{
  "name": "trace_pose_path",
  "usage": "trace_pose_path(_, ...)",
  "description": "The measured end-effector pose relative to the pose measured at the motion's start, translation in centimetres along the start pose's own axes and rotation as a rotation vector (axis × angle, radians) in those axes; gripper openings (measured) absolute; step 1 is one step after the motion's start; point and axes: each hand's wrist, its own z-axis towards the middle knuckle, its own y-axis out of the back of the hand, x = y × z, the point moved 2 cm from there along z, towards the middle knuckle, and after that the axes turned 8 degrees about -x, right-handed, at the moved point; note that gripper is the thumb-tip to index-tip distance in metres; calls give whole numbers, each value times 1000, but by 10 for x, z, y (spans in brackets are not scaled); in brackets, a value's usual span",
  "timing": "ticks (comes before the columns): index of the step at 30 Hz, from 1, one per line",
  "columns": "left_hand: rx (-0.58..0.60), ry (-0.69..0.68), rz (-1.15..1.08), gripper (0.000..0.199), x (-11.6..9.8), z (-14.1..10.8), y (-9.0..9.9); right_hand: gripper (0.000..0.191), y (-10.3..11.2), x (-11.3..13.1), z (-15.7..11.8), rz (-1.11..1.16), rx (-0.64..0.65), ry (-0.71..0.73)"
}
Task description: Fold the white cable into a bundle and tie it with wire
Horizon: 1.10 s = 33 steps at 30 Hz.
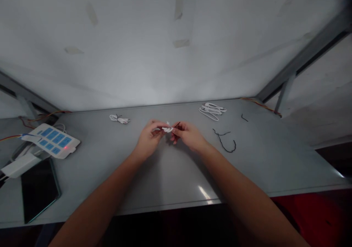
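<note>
In the head view, both hands meet over the middle of the grey worktop (170,177), lifted a little above it. The left hand (148,139) pinches a small coiled white cable (166,129) between thumb and fingers, and the right hand (187,134) closes on a thin black twist tie (177,124) at the coil's right edge. The coil looks light and limp, likely to spring loose unless pinched across all its loops; the tie looks thin, bendable and easy to drop, best held near its ends.

Left of the held coil, further back, lies a second white bundle (119,119) already tied. Right of it and further back sits a looser heap of white cables (212,110), with loose black ties (225,141) nearer. Far left of the coil rest a white power strip (52,140) with blue sockets and a dark tablet (38,190).
</note>
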Motion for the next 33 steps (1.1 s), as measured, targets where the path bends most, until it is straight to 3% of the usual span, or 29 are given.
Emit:
trace_pose_path(5,15,1,-57,17,-3,0,1,24,2,2,-1,79,52,6)
trace_pose_path(8,-11,275,-315,5,5,-1,-3,19,4,3,0,-42,-4,94)
trace_pose_path(11,-20,562,-532,17,11,-2,-9,8,2,5,-2,-237,-66,225)
trace_pose_path(15,-19,665,-550,27,10,-3,-8,7,-2,10,-7,-482,-117,442)
trace_pose_path(19,-27,582,-416,45,10,-1,1,11,-4,13,-11,-625,-96,559)
trace_pose_path(22,53,548,-373,53,12,0,3,12,-5,12,-12,-685,-106,563)
trace_pose_path(25,166,430,-226,45,8,1,2,12,-6,9,-9,-704,-140,479)
trace_pose_path(30,85,-43,233,15,-7,0,2,11,-4,0,-2,-526,-134,250)
trace_pose_path(33,127,-142,324,24,-7,0,3,12,-3,-7,2,-343,-102,123)
